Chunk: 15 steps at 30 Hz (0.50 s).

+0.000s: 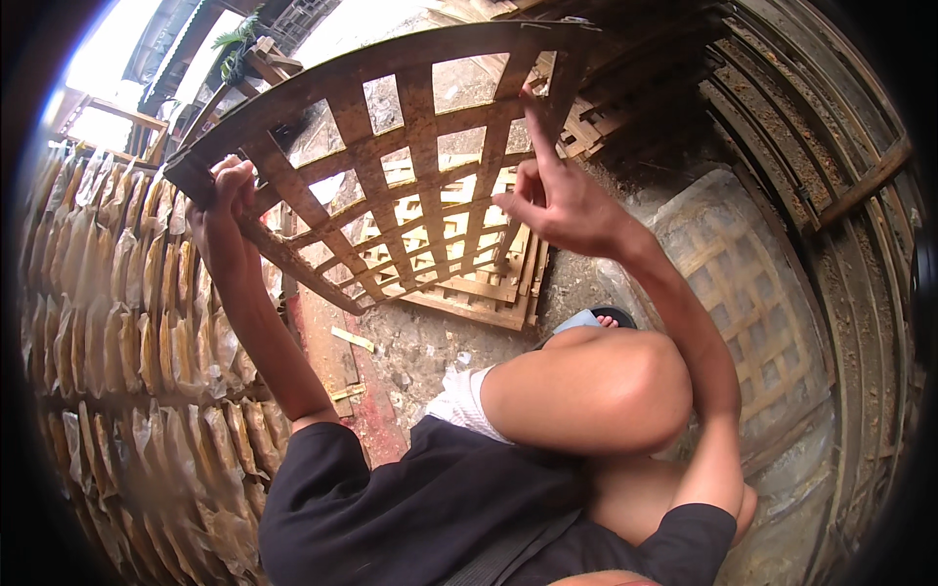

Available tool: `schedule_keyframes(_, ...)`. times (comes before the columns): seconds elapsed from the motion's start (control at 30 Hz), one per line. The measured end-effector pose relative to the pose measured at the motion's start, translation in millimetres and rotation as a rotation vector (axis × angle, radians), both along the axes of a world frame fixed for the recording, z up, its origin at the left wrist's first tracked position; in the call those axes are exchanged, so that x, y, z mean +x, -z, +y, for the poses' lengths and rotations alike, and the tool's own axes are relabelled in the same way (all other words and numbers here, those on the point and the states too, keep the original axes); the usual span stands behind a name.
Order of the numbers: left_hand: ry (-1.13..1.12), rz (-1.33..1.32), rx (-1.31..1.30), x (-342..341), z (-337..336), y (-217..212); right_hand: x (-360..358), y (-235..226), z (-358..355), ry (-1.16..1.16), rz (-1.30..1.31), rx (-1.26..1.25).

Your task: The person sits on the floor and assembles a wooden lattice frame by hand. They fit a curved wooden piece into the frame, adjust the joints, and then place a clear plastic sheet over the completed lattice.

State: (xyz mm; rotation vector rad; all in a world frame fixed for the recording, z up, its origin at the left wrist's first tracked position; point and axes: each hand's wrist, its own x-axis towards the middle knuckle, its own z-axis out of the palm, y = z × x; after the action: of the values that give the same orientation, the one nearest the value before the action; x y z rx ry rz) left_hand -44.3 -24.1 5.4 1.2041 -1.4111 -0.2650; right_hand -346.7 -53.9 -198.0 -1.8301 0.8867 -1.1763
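Observation:
A wooden lattice panel of crossed brown slats is held up, tilted, in front of me. My left hand has its fingers wrapped round the panel's left corner. On the panel's right side, my right hand has its index finger stretched up against a slat and its thumb apart. The other fingers of that hand are curled, with nothing seen in them. Behind and below the panel lies a stack of similar pale wooden lattices, partly seen through the gaps.
Rows of thin, plastic-wrapped flat pieces stand along the left. To the right, a lattice lies under clear plastic sheeting, beside long dark wooden boards. Wood scraps litter the rough floor. My bent knee is close below my right hand.

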Motion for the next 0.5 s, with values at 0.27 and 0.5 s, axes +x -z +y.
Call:
schedule_keyframes(0.27,0.029,-0.029,-0.007,-5.7,-5.9,-3.1,-24.2,10.1,-31.7,0.518,0.401,-0.378)
schedule_keyframes(0.5,-0.03,0.009,-0.015,4.0,-9.6,2.8,-37.3,-11.3,-19.0,-0.141,-0.479,0.321)
